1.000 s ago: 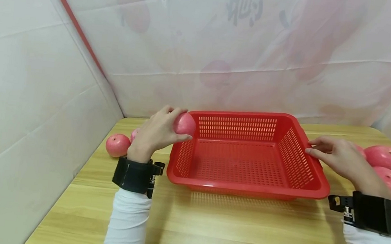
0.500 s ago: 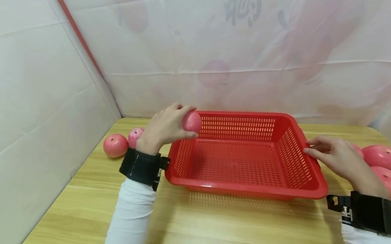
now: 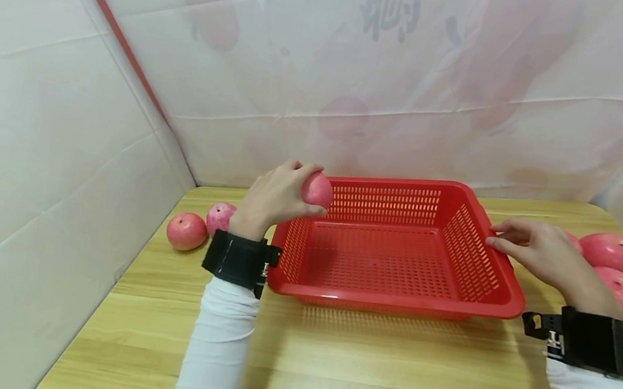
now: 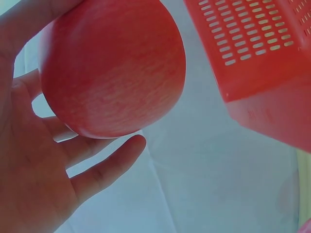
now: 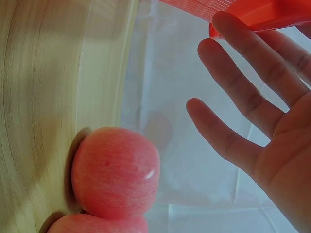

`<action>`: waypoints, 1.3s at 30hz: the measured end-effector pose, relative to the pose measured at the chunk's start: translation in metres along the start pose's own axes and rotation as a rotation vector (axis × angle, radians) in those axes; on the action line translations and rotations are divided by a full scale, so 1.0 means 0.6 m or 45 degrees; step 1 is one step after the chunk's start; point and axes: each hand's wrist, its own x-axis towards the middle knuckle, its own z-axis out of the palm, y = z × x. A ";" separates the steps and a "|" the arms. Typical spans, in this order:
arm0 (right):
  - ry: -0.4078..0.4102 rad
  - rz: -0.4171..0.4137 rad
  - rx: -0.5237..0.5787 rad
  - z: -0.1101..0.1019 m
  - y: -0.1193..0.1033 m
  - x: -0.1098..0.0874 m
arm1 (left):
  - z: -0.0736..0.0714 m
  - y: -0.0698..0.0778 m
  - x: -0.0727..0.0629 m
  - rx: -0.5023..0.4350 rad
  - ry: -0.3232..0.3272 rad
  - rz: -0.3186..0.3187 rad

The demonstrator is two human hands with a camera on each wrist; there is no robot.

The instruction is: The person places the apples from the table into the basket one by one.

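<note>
My left hand grips a pinkish-red apple above the left rear corner of a red plastic basket. In the left wrist view the apple sits between thumb and fingers, beside the basket's slotted wall. My right hand holds the basket's right rim with thumb and fingertips; the right wrist view shows its other fingers extended below the rim. No fruit shows inside the basket, whose slotted sides and floor are visible.
Two fruits, an apple and a purplish-pink one, lie left of the basket. Several apples cluster right of it, partly behind my right hand. The wooden table meets a pale cloth wall at the back and sides.
My left hand has carried the apple rightward and slightly up, to the basket's left rear corner, uncovering the purplish fruit behind it. My right hand stays at the rim.
</note>
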 end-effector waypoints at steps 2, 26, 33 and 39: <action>-0.002 0.003 -0.003 0.000 0.000 0.000 | 0.001 0.002 0.003 0.000 0.000 -0.001; 0.035 -0.021 -0.031 -0.001 0.003 -0.002 | 0.030 0.013 0.038 -0.013 -0.099 -0.006; 0.053 -0.023 -0.045 -0.001 0.005 -0.001 | 0.042 0.008 0.042 -0.033 -0.118 -0.028; 0.051 -0.016 -0.043 -0.003 0.004 -0.001 | 0.048 0.004 0.048 -0.058 -0.125 -0.032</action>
